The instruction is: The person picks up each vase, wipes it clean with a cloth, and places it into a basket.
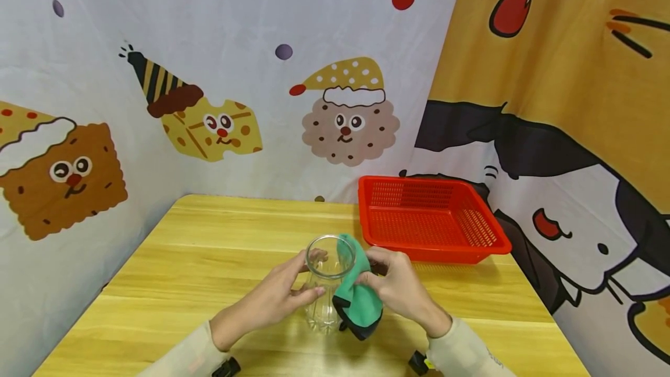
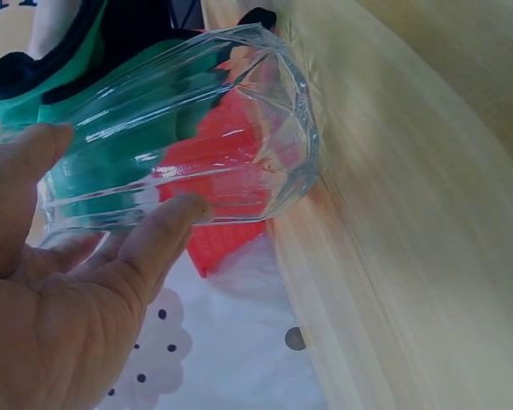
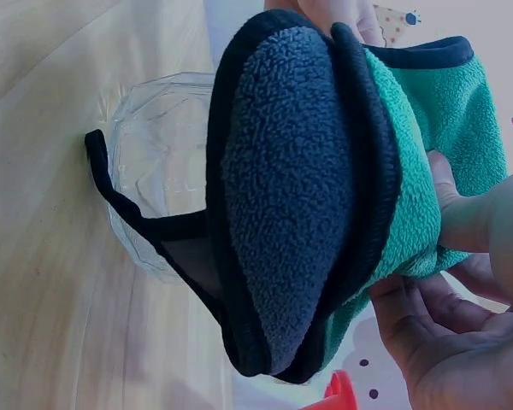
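A clear glass jar (image 1: 320,310) with a round rim and ridged sides stands upright on the wooden table. From its left side my left hand (image 1: 272,295) holds it between thumb and fingers. My right hand (image 1: 402,285) pinches a green cloth (image 1: 367,306) with black edging against the jar's right side. In the right wrist view, the folded cloth (image 3: 286,188) shows a dark grey fuzzy face, and a black strap (image 3: 124,201) hangs from it. The cloth hides part of the jar there. Through the jar (image 2: 231,145), the left wrist view shows the green fabric behind.
A red plastic basket (image 1: 426,253) with slotted sides sits at the table's back right, beyond my right hand. The wooden table (image 1: 225,243) meets a cartoon-printed curtain (image 1: 251,10) at its back edge, and more printed cloth (image 1: 471,45) hangs along the right.
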`<state>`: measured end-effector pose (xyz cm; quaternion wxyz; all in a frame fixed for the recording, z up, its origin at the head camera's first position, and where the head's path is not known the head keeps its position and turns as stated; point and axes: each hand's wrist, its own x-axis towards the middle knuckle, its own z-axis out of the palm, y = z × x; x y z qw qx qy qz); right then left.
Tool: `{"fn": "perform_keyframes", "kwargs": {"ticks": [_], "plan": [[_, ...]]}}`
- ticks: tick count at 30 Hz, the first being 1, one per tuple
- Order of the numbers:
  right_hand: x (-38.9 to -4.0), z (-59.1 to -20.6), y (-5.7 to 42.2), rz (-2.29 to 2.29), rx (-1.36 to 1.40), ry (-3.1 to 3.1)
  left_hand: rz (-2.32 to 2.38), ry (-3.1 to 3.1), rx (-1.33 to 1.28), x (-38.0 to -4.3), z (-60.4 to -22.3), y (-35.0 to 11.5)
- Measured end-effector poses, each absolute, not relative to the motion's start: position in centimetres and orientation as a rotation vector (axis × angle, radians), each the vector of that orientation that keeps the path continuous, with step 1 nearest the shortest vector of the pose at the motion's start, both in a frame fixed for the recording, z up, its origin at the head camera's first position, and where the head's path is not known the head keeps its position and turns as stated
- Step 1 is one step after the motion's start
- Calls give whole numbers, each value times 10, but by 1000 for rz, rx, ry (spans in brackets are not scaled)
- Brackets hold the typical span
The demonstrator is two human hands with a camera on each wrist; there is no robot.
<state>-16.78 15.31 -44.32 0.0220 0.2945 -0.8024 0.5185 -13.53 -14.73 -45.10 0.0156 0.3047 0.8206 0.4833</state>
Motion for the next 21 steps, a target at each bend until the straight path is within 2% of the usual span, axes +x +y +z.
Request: {"fn": "perform_keyframes", "kwargs": {"ticks": [11, 21], "plan": [[-166, -439, 155, 1705, 869, -2445, 1466, 2581, 978, -138, -452, -146], [-166, -438, 154, 1608, 902, -2468, 1461, 2581, 976, -137, -452, -146]]}}
